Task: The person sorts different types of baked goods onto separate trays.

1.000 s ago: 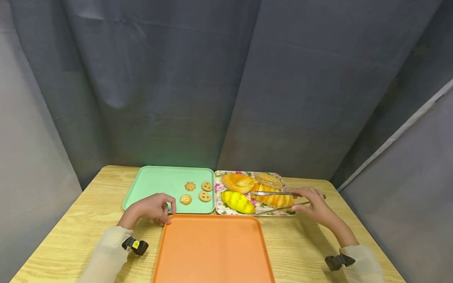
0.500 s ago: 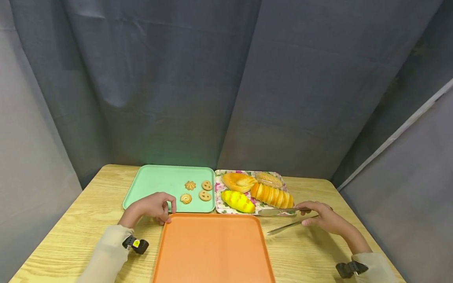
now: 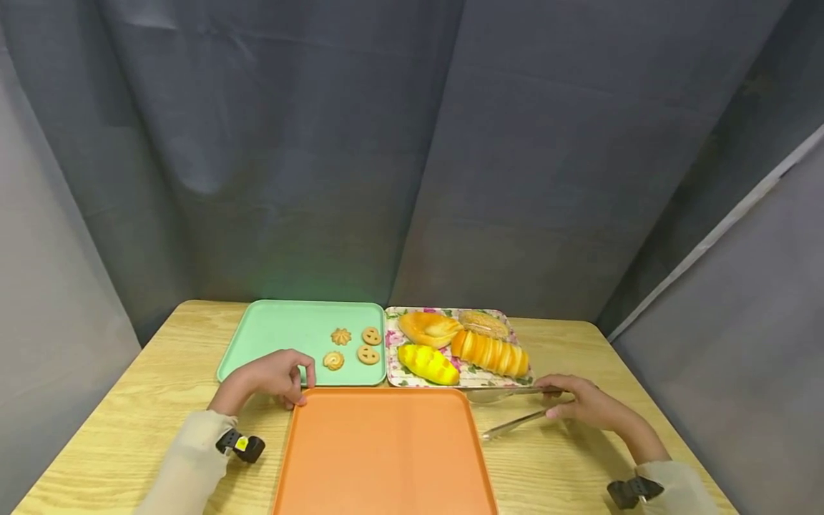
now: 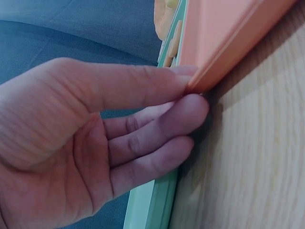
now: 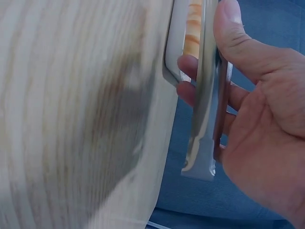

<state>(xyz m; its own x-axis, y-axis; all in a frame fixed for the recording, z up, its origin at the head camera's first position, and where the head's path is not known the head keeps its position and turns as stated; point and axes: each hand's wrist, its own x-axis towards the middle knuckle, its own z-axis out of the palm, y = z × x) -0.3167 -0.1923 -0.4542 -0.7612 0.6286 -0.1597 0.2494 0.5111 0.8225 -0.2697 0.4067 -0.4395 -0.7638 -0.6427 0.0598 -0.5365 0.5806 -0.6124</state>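
Note:
My left hand (image 3: 273,377) pinches the far left corner of an orange tray (image 3: 386,450) between thumb and fingers; in the left wrist view the thumb lies on the rim (image 4: 200,78). Metal tongs (image 3: 515,391) rest in my right hand (image 3: 586,406), their arms spread apart with nothing between them. The tong tips point left, near the tray's far right corner. In the right wrist view, the thumb and fingers hold the tongs (image 5: 204,95) with their hinge end toward the viewer. Beyond them, a floral tray (image 3: 475,376) bears a yellow loaf (image 3: 428,363) and a ridged orange loaf (image 3: 491,354).
A curved bun (image 3: 425,329) and a sesame-topped bread (image 3: 483,324) also lie on the floral tray. Left of it, a green tray (image 3: 283,332) holds several cookies (image 3: 341,336). All trays stand on a wooden table (image 3: 161,386), with grey curtains (image 3: 290,143) behind.
My right hand has drawn the tongs back from over the ridged loaf, toward me and to the right. The breads stay in place. My left hand remains at the orange tray's corner.

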